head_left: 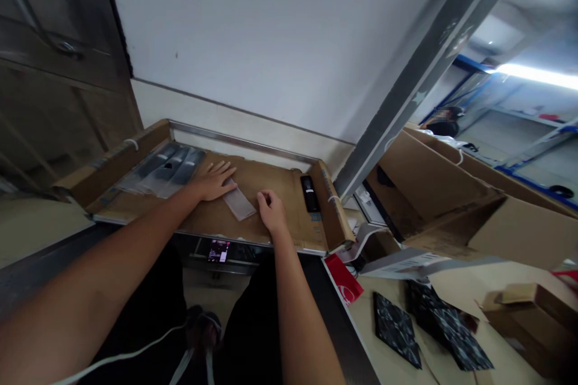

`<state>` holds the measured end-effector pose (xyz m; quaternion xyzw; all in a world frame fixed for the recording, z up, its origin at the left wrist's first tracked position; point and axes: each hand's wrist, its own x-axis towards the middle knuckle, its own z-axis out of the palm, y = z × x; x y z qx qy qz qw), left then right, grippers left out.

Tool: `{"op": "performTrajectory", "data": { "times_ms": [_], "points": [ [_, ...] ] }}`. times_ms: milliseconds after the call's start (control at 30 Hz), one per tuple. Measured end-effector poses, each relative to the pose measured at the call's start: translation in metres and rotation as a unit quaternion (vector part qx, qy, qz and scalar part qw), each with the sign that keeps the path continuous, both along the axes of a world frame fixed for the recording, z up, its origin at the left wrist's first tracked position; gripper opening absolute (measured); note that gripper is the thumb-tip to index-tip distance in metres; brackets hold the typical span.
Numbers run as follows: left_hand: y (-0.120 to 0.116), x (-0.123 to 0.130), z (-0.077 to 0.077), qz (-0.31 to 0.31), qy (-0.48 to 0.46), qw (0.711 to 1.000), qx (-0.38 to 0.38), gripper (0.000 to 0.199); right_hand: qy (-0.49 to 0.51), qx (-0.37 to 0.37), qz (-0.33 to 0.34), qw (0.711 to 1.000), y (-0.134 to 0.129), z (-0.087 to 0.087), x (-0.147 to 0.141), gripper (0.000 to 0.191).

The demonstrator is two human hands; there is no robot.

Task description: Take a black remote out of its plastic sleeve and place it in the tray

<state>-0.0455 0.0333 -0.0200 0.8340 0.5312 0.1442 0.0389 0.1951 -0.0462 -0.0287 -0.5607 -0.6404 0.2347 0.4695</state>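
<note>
A cardboard-lined tray (289,231) with raised cardboard sides lies before me. My left hand (215,181) rests flat on it with fingers spread, its edge touching the upper end of a clear plastic sleeve (241,204). To the right of the sleeve, my right hand (271,207) hovers over or rests on the cardboard, fingers curled; whether anything is between them is too small to tell. Several dark items in clear bags (165,168) lie overlapping at the tray's left. A black object (310,194) lies near the right side.
A lit phone screen (218,251) shows below the tray's front edge. Large open cardboard boxes (433,183) stand at the right. Black patterned packages (397,329) and a red packet (344,280) lie lower right. A person (445,121) is far off, upper right.
</note>
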Motion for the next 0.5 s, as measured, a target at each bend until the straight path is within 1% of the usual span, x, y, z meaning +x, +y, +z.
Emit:
{"op": "performTrajectory", "data": {
  "times_ms": [33,100,133,167,200,233,267,333,400,433,467,500],
  "points": [
    [0.001,0.001,0.002,0.007,-0.022,0.999,0.041,0.068,0.003,0.002,-0.003,1.0,0.0,0.0,0.0,0.022],
    [-0.006,0.01,0.002,0.062,-0.076,0.989,0.114,0.062,0.01,0.002,-0.01,1.0,0.001,0.001,-0.001,0.023],
    [-0.014,0.017,0.0,0.09,-0.094,0.984,0.122,0.062,0.013,0.001,-0.012,1.0,0.001,0.001,-0.001,0.024],
    [-0.024,0.026,-0.002,0.109,-0.099,0.984,0.104,0.062,0.014,0.001,-0.013,1.0,0.002,0.001,-0.001,0.024],
    [-0.037,0.035,-0.004,0.102,-0.087,0.989,0.066,0.064,0.015,0.002,-0.014,1.0,0.002,0.002,-0.001,0.025],
    [-0.052,0.043,-0.007,0.086,-0.074,0.993,0.037,0.066,0.015,0.003,-0.015,1.0,0.002,0.001,-0.001,0.026],
    [-0.069,0.049,-0.008,0.077,-0.069,0.994,0.029,0.068,0.015,0.003,-0.017,1.0,0.002,0.001,0.0,0.026],
    [-0.106,0.054,-0.011,0.08,-0.08,0.992,0.058,0.066,0.015,0.001,-0.023,1.0,0.001,0.001,0.001,0.027],
    [-0.148,0.048,-0.019,0.07,-0.093,0.988,0.098,0.056,0.02,-0.003,-0.028,0.999,0.0,0.001,0.002,0.028],
    [-0.17,0.041,-0.028,0.057,-0.103,0.987,0.106,0.051,0.022,-0.004,-0.028,0.999,-0.001,0.001,0.002,0.029],
    [-0.193,0.033,-0.04,0.052,-0.119,0.986,0.101,0.051,0.024,-0.004,-0.027,0.999,-0.001,0.002,0.002,0.029],
    [-0.216,0.024,-0.056,0.048,-0.137,0.986,0.083,0.053,0.024,-0.004,-0.027,0.999,-0.001,0.002,0.003,0.029]
  ]
}}
